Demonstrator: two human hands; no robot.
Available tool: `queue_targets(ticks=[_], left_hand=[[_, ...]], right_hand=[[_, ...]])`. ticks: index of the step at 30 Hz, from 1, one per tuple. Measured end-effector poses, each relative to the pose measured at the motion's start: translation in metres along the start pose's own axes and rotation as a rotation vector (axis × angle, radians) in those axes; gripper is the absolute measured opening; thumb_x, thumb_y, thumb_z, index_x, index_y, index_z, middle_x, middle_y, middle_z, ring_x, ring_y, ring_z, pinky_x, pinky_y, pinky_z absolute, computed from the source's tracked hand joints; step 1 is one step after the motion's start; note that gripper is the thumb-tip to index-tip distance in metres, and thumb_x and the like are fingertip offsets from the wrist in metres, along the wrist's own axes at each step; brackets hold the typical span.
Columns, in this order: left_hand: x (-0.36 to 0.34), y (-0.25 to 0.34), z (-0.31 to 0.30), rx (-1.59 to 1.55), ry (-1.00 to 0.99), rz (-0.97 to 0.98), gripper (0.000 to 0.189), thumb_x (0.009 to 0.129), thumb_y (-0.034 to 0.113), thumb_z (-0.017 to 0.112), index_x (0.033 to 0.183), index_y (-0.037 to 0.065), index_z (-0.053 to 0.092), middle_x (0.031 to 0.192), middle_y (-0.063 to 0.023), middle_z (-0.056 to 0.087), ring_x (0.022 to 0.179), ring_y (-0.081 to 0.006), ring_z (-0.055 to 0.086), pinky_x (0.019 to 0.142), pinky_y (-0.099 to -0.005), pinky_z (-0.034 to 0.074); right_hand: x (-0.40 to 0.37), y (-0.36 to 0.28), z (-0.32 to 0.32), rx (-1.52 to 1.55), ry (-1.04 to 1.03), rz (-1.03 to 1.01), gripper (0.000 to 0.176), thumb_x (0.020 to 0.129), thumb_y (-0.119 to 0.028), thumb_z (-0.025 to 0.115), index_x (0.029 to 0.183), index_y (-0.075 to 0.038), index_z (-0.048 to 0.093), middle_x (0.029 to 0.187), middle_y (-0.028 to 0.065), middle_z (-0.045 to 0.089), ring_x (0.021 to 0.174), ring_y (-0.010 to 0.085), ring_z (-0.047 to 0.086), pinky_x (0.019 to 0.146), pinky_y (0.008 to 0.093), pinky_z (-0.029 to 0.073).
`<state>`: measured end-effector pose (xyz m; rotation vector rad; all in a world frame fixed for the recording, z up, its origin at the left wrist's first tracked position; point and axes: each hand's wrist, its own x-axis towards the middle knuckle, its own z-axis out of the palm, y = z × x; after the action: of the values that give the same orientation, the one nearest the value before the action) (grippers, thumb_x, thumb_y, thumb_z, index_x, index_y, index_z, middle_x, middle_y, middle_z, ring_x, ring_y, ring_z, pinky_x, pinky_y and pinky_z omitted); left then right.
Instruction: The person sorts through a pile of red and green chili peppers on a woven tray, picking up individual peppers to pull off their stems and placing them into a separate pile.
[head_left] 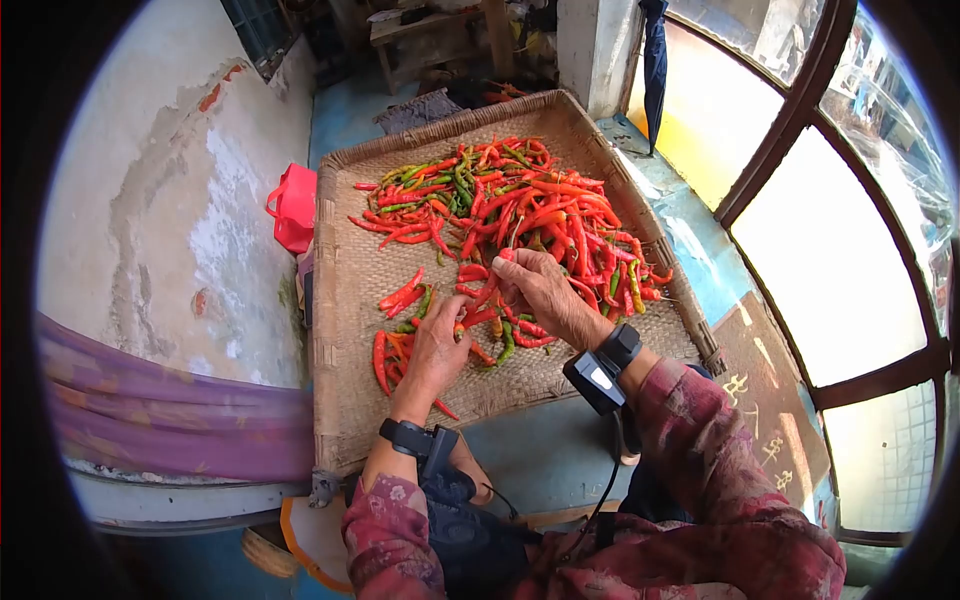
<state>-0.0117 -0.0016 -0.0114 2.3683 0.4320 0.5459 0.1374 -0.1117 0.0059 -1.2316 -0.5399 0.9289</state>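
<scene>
A large heap of red and green chili peppers (565,215) lies in a shallow woven tray (350,300). My right hand (550,292) is at the near edge of the heap, thumb and fingers pinched on the stem end of a red chili pepper (508,255). Lower and to the left, my left hand (437,348) curls its fingers around a chili pepper (459,331) whose tip shows beside them. A smaller pile of red peppers (381,360) lies beside and partly under that hand. Loose red and green peppers lie between the two hands.
A red bag (293,208) stands left of the tray by the peeling wall (190,230). Windows (830,250) line the right side, with a folded dark umbrella (654,75) hanging there. A purple cloth (180,410) hangs at the left, and a wooden bench (425,30) stands behind.
</scene>
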Motion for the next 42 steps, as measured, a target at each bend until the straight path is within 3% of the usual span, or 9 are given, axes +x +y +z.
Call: queue_targets(ticks=[6,10,19,25,28,31,37,40,42], left_hand=[[0.007,-0.014,-0.009,-0.038,0.043,-0.202,0.024,0.08,0.001,0.057,0.104,-0.002,0.054,0.092,-0.0172,0.06,0.087,-0.0316,0.06,0.075,-0.0401,0.046],[0.013,-0.003,-0.007,-0.075,0.031,-0.141,0.025,0.078,0.001,0.058,0.103,-0.002,0.053,0.092,-0.0179,0.059,0.087,-0.0328,0.059,0.073,-0.0395,0.046],[0.009,0.003,0.004,0.12,-0.019,0.019,0.031,0.075,-0.003,0.059,0.104,0.001,0.052,0.097,-0.0188,0.058,0.094,-0.035,0.057,0.077,-0.0419,0.046],[0.01,-0.015,-0.005,-0.096,0.197,-0.172,0.02,0.082,0.006,0.058,0.101,0.0,0.054,0.09,-0.0124,0.058,0.081,-0.0278,0.06,0.069,-0.036,0.049],[0.011,0.005,-0.016,-0.522,0.171,-0.338,0.021,0.087,0.019,0.058,0.099,0.002,0.056,0.086,-0.0041,0.057,0.074,-0.0127,0.059,0.06,-0.0249,0.05],[0.012,0.004,-0.008,-0.786,0.113,-0.354,0.027,0.088,0.026,0.057,0.101,0.003,0.056,0.085,-0.0017,0.057,0.072,-0.0083,0.057,0.056,-0.0213,0.048],[0.025,-0.007,-0.02,-0.828,-0.017,-0.513,0.035,0.089,0.034,0.054,0.106,0.003,0.056,0.083,-0.003,0.057,0.067,-0.0093,0.057,0.054,-0.0218,0.047],[0.036,-0.056,-0.038,-0.333,0.175,-0.629,0.034,0.087,0.028,0.058,0.11,0.004,0.055,0.09,-0.0082,0.058,0.074,-0.0183,0.06,0.061,-0.0302,0.05],[0.033,-0.09,-0.037,0.567,0.221,-0.235,0.036,0.083,0.021,0.059,0.114,0.005,0.052,0.103,-0.0127,0.057,0.084,-0.0293,0.061,0.071,-0.0401,0.05]], right_hand=[[0.007,-0.01,-0.018,0.385,0.209,-0.089,0.028,0.088,-0.03,0.058,0.092,-0.002,0.052,0.073,0.0016,0.053,0.061,0.007,0.053,0.051,0.0206,0.045],[-0.004,0.01,0.001,0.125,-0.09,0.159,0.046,0.084,-0.024,0.064,0.113,0.008,0.048,0.084,0.0091,0.056,0.06,0.0109,0.055,0.044,0.0223,0.047],[-0.007,-0.007,-0.002,-0.461,0.108,-0.249,0.023,0.088,-0.021,0.057,0.09,0.003,0.055,0.055,0.0042,0.054,0.049,0.0099,0.055,0.042,0.0262,0.044],[-0.003,-0.017,-0.028,0.411,0.2,-0.032,0.04,0.088,-0.02,0.058,0.116,0.007,0.047,0.077,0.0057,0.057,0.06,0.0101,0.053,0.05,0.0217,0.046],[-0.02,-0.004,-0.003,-0.093,-0.1,0.038,0.044,0.087,-0.021,0.06,0.116,0.009,0.049,0.078,0.0085,0.057,0.06,0.0133,0.055,0.054,0.026,0.048],[-0.017,0.031,0.008,-0.932,-0.093,-0.641,0.042,0.083,-0.024,0.062,0.113,0.003,0.054,0.086,0.0202,0.061,0.066,0.0323,0.06,0.059,0.0376,0.049],[-0.019,0.017,0.004,-0.866,-0.22,-0.227,0.026,0.081,-0.022,0.062,0.083,0.004,0.06,0.067,0.0222,0.058,0.063,0.0325,0.06,0.058,0.0406,0.046],[-0.012,-0.008,-0.009,-0.588,-0.118,-0.116,0.031,0.084,-0.027,0.061,0.081,0.003,0.059,0.062,0.011,0.058,0.058,0.0184,0.058,0.055,0.0312,0.046],[-0.007,-0.014,-0.017,0.106,-0.038,-0.009,0.029,0.087,-0.031,0.06,0.086,-0.002,0.056,0.066,0.0007,0.054,0.058,0.0071,0.053,0.052,0.0211,0.044]])
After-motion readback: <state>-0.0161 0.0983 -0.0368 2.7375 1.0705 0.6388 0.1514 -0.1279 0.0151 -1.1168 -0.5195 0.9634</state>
